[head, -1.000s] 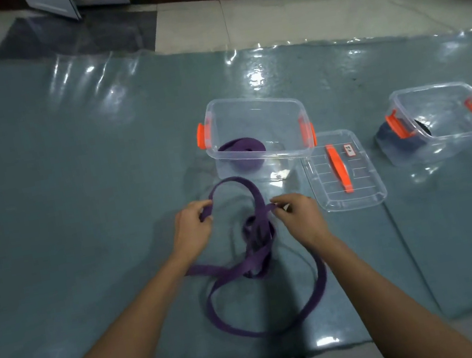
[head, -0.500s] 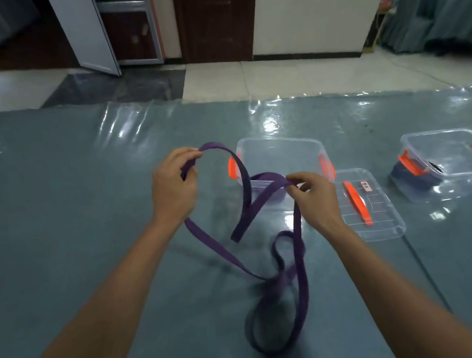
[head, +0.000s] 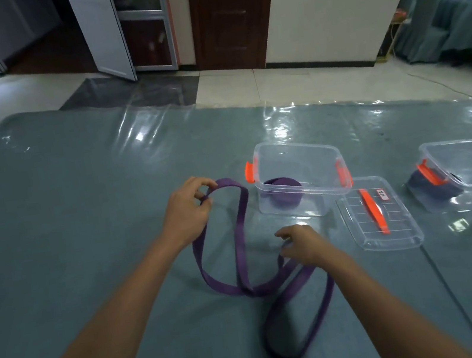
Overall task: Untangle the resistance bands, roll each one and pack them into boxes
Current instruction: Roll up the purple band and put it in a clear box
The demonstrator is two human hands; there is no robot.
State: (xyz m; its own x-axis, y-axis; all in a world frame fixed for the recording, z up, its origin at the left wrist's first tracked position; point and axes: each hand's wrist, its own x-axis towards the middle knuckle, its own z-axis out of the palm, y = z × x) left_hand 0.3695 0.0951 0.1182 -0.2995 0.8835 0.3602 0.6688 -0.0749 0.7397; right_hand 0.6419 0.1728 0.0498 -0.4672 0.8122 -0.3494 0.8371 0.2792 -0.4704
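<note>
Untangling the purple band (head: 241,228) — loop lifted, crossing not yet freed.
Your left hand (head: 190,211) pinches the top of the raised loop. Your right hand (head: 305,245) looks curled onto the strands where they cross low on the bench (head: 82,236), though that grip is partly hidden. The band lies just in front of the open box (head: 295,150), which already has a rolled band (head: 284,192) inside. Draw the loop up and left while pinning the crossing — slide rather than yank, so the strands part flat for rolling.
</note>
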